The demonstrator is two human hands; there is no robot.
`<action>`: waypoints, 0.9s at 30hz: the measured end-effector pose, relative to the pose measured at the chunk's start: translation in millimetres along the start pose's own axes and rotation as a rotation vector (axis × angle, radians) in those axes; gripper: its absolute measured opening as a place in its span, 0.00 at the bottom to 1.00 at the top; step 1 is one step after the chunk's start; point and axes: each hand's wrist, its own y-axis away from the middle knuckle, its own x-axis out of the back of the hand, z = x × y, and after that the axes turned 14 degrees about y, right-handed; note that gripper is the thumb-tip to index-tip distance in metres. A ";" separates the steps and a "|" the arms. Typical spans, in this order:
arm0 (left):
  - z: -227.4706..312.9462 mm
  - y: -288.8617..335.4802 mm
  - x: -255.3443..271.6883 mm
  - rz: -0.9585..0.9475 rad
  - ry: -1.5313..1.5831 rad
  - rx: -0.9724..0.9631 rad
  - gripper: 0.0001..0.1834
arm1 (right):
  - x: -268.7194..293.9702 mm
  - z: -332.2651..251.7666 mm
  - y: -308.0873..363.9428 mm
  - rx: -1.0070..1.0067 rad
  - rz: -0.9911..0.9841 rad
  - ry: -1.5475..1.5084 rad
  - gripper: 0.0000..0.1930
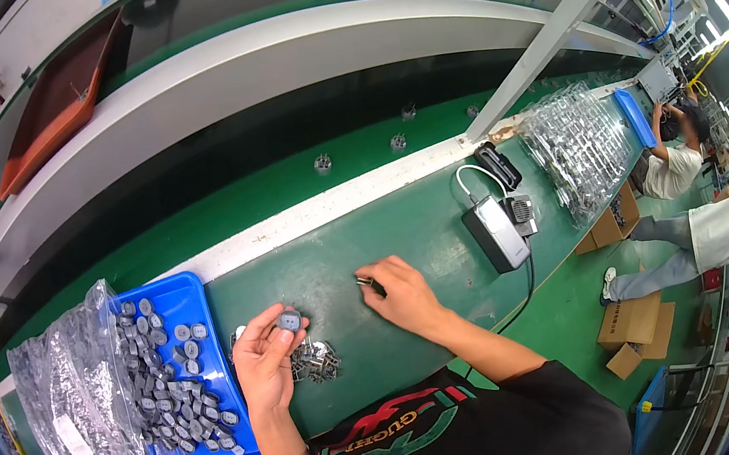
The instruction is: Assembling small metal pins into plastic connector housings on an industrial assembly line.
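My left hand (264, 358) is closed on a small round grey plastic cap (289, 320), gripped between thumb and fingers with its face up. To its right, my right hand (404, 295) pinches a small shiny metal piece (364, 281) above the green tabletop. The two hands are apart. Beside and partly behind my left hand lies a loose pile of small metal pieces (317, 362). Many similar grey caps (167, 397) fill the blue tray (240, 415) at my left.
A clear plastic bag (71, 391) overlaps the tray's left side. A white-and-black charger box (497, 234) with cables stands at right, near a black device (498, 166). Farther right are bagged metal parts (575, 151), cardboard boxes (631, 322) and other people (728, 224).
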 end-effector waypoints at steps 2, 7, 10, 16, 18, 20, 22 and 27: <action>-4.3 3.3 11.3 -0.036 0.008 -0.030 0.22 | 0.4 2.3 0.6 0.072 0.028 -0.055 0.11; 3.0 0.3 -11.6 -0.099 0.091 0.062 0.24 | 23.9 -20.7 -15.0 -0.105 -0.001 -0.426 0.12; 3.4 -1.1 -17.9 -0.215 0.211 0.061 0.23 | 38.4 -42.6 -33.9 -0.012 0.028 -0.583 0.11; 0.4 2.7 -28.2 -0.145 0.030 -0.014 0.23 | 48.7 -65.4 -47.7 0.072 -0.053 -0.562 0.10; -0.4 3.1 -30.3 -0.136 0.024 -0.007 0.23 | 49.3 -70.5 -49.1 0.125 -0.061 -0.498 0.10; -0.6 3.4 -31.4 -0.135 0.029 0.006 0.23 | 48.0 -74.3 -50.3 0.136 -0.042 -0.478 0.10; -0.7 4.4 -31.5 -0.139 0.045 0.021 0.23 | 44.9 -75.0 -49.7 0.141 -0.028 -0.468 0.10; -2.5 3.3 -29.0 -0.159 0.060 -0.010 0.22 | 38.1 -76.7 -48.1 0.116 -0.029 -0.499 0.10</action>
